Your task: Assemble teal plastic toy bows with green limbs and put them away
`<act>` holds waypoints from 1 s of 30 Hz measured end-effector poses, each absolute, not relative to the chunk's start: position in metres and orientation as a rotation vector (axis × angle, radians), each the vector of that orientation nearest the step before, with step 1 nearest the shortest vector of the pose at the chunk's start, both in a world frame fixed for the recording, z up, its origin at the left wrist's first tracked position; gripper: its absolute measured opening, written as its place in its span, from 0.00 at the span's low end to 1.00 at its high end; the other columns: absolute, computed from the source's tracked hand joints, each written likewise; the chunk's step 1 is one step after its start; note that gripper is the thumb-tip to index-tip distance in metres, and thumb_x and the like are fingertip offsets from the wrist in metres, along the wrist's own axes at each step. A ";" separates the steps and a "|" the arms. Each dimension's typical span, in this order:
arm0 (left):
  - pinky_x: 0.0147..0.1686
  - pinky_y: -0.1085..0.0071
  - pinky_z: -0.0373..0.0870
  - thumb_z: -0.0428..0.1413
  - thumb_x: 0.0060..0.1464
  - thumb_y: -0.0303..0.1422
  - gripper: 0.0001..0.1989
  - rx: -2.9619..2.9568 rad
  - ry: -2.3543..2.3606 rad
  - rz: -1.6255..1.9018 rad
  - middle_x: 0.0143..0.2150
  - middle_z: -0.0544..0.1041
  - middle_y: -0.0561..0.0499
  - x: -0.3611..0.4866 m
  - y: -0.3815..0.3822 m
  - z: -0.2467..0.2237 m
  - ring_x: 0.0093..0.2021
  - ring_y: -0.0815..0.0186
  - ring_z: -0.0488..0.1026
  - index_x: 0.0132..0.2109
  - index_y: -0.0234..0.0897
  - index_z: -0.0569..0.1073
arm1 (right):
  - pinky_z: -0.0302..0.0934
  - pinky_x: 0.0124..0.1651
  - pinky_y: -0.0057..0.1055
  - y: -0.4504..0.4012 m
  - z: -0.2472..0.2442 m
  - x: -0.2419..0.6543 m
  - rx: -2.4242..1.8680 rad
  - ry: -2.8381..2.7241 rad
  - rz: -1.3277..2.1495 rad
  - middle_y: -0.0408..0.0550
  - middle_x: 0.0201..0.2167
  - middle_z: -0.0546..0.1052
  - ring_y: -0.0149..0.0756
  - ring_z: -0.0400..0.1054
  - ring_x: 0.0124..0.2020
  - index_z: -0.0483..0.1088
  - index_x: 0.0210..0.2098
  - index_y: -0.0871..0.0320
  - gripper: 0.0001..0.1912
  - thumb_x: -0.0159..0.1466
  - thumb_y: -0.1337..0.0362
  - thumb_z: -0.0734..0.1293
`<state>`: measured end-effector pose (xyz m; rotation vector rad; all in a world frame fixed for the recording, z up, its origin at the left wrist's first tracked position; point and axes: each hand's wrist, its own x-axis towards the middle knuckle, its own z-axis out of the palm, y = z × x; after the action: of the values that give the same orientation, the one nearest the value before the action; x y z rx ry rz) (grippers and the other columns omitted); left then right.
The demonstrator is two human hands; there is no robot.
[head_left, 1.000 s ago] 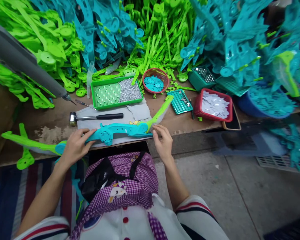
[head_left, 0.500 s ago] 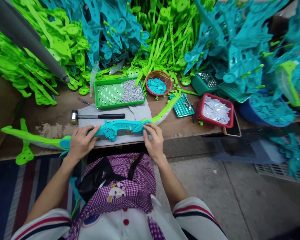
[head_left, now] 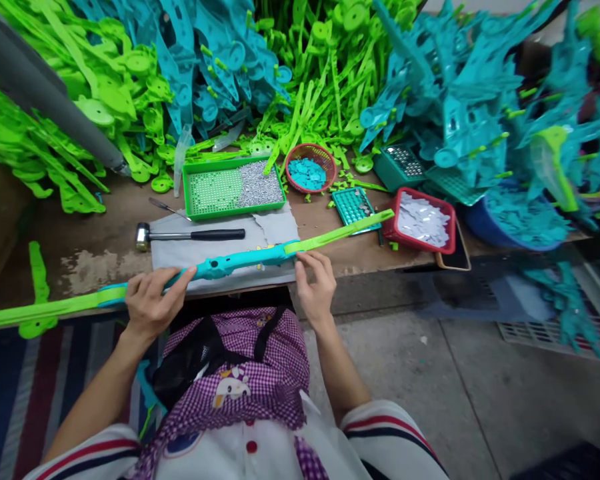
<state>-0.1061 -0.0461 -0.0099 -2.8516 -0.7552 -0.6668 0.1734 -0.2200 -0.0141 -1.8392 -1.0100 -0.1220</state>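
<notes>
Across bench, lime-ended turquoise piece.

a scuffed brown worktable, a seamed grey floor, striped fabric lower left.

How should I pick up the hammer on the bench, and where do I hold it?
Probably by its black handle, fingers closing around it from above, coming from the right. The hammer lies flat, metal head to the left, its slim handle uncovered; the green tray sits just beyond it.
</notes>
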 end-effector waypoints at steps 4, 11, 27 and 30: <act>0.44 0.58 0.66 0.53 0.60 0.33 0.21 -2.810 -0.751 -0.687 0.43 0.77 0.44 -0.095 -0.038 -0.013 0.43 0.58 0.75 0.60 0.53 0.70 | 0.70 0.50 0.42 -0.215 -0.013 0.177 -1.850 -1.000 -0.140 0.52 0.41 0.77 0.40 0.73 0.45 0.76 0.44 0.54 0.12 0.67 0.62 0.62; 0.47 0.56 0.65 0.52 0.60 0.33 0.19 -2.849 -0.869 -0.732 0.44 0.77 0.43 -0.088 -0.033 -0.019 0.45 0.56 0.74 0.58 0.51 0.73 | 0.63 0.49 0.42 -0.197 -0.012 0.150 -1.931 -1.133 -0.172 0.51 0.37 0.77 0.41 0.71 0.42 0.76 0.34 0.53 0.10 0.64 0.55 0.66; 0.44 0.64 0.61 0.56 0.59 0.31 0.14 -2.774 -0.790 -1.043 0.40 0.79 0.46 -0.071 -0.017 -0.023 0.40 0.61 0.75 0.50 0.46 0.79 | 0.54 0.61 0.43 -0.149 0.019 0.153 -1.558 -1.959 -0.062 0.49 0.54 0.77 0.39 0.63 0.63 0.70 0.44 0.54 0.10 0.70 0.67 0.57; 0.44 0.65 0.61 0.56 0.59 0.31 0.14 -2.785 -0.769 -1.045 0.41 0.80 0.47 -0.070 -0.018 -0.022 0.40 0.62 0.75 0.51 0.47 0.79 | 0.51 0.64 0.44 -0.131 0.014 0.158 -1.508 -2.137 -0.193 0.46 0.56 0.77 0.37 0.63 0.63 0.69 0.45 0.53 0.11 0.70 0.69 0.58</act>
<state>-0.0701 -0.0175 -0.0222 -2.7846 -0.7690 -1.0445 0.1576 -0.1309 0.0138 -1.5081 -2.1375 -0.1935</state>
